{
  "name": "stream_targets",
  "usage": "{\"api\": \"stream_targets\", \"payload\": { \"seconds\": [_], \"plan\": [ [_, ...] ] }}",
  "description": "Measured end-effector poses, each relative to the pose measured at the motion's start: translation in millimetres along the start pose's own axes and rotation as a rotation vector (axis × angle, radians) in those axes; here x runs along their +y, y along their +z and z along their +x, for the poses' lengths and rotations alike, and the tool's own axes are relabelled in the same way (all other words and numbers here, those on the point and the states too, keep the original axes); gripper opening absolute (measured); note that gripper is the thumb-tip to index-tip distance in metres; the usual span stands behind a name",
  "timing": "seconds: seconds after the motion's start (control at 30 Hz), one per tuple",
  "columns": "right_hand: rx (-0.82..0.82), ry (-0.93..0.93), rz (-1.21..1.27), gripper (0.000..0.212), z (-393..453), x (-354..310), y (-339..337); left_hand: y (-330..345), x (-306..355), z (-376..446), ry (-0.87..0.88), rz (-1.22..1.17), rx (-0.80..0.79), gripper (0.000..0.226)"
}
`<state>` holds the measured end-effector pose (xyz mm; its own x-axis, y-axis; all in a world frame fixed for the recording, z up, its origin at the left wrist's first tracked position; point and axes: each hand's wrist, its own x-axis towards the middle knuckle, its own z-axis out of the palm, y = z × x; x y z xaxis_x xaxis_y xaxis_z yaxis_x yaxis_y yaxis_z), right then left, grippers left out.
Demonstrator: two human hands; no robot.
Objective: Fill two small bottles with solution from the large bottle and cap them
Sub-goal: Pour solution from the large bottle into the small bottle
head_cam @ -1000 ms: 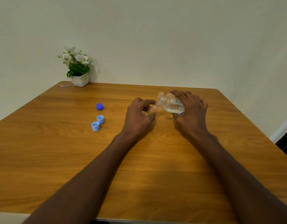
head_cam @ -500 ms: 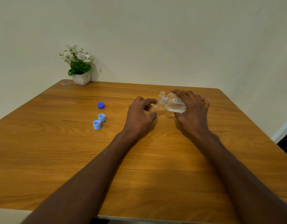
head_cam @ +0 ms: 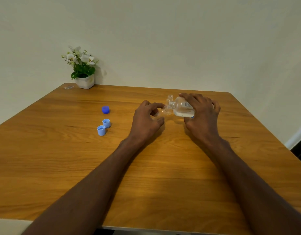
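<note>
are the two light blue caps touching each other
Cannot tell. In the head view the near light blue cap overlaps the far light blue cap with no gap showing, but the angle could hide one.

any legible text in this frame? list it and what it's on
Large bottle in the right hand: white label with dark print, too small and blurred to read.
Blue caps, flower pot, table: no text visible.
</note>
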<state>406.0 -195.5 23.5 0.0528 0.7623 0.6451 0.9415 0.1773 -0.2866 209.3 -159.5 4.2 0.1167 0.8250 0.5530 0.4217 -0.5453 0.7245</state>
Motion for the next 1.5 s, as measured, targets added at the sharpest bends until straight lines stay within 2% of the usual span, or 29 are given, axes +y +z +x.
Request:
{"api": "stream_targets", "payload": {
  "seconds": [1.5],
  "plan": [
    [-0.003, -0.002, -0.051, 0.089, 2.7, -5.8, -7.4, -1.6, 1.9, 0.0, 0.010, 0.010, -0.019, 0.047]
  ]
}}
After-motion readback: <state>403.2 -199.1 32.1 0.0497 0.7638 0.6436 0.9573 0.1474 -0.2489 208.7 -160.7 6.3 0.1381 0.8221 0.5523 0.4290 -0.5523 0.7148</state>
